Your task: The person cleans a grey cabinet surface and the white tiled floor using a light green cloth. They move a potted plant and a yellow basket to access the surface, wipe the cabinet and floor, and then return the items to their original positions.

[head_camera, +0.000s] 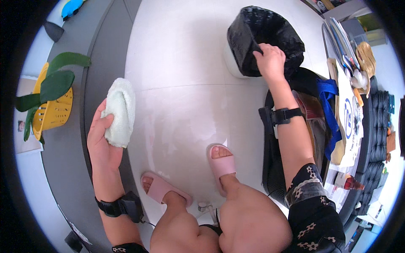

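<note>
A folded pale green terry cloth (120, 112) is in my left hand (106, 132), pinched between thumb and fingers, above the tiled floor near the grey cabinet. My right hand (271, 60) grips the near rim of a black plastic bag (243, 41), which lines a white bin (233, 61) on the floor. The bag's mouth hangs wide over the bin, and some fingertips are hidden behind its folded edge.
A grey cabinet (104, 50) runs along the left, with a yellow basket (57, 110) and green-leaved plant (58, 85) on it. At right stand a black container (272, 158), a blue-handled tote bag (346, 117) and a red-brown bottle (348, 182). My feet wear pink slippers (223, 166).
</note>
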Tool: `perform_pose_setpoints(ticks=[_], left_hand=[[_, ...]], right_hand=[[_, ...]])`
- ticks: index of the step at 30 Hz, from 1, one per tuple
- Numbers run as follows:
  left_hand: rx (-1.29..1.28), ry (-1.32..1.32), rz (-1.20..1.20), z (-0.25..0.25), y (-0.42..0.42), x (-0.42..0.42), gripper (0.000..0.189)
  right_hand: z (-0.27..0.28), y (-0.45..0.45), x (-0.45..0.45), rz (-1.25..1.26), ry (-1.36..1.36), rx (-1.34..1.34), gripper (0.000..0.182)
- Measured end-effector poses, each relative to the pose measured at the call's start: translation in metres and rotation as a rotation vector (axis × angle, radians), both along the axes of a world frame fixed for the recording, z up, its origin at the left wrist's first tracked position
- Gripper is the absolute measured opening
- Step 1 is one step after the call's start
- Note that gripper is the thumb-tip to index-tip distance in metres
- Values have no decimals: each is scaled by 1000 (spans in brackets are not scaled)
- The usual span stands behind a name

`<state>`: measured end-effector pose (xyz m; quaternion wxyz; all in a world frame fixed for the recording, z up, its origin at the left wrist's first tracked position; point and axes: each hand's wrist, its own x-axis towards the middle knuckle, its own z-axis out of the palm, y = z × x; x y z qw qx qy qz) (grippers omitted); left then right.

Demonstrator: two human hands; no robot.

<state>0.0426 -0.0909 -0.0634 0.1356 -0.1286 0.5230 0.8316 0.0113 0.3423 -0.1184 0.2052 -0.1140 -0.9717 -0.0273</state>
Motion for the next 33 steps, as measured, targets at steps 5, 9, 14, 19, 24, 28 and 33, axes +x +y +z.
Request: perform_pose_setpoints(ticks=[5,9,14,19,24,28,33], left_hand=[[-18,126,-153,27,38,-25,50],[6,211,-354,41,97,-44,44],[265,105,-474,41,160,-56,36],[213,205,-511,36,207,-48,36],[-316,448,-424,9,206,-66,47],[-567,568,-350,-8,202,-66,47],[-458,564,-386,-12,200,-64,43]], right_hand=[[17,-63,37,286,88,-116,12],[21,-92,82,388,-59,-248,18],[56,-103,87,470,6,-722,42],[61,-86,64,281,43,-1677,41],[58,-50,50,194,287,-1778,24],[52,-40,34,179,101,-1147,30],[53,-37,23,111,-30,-833,26]])
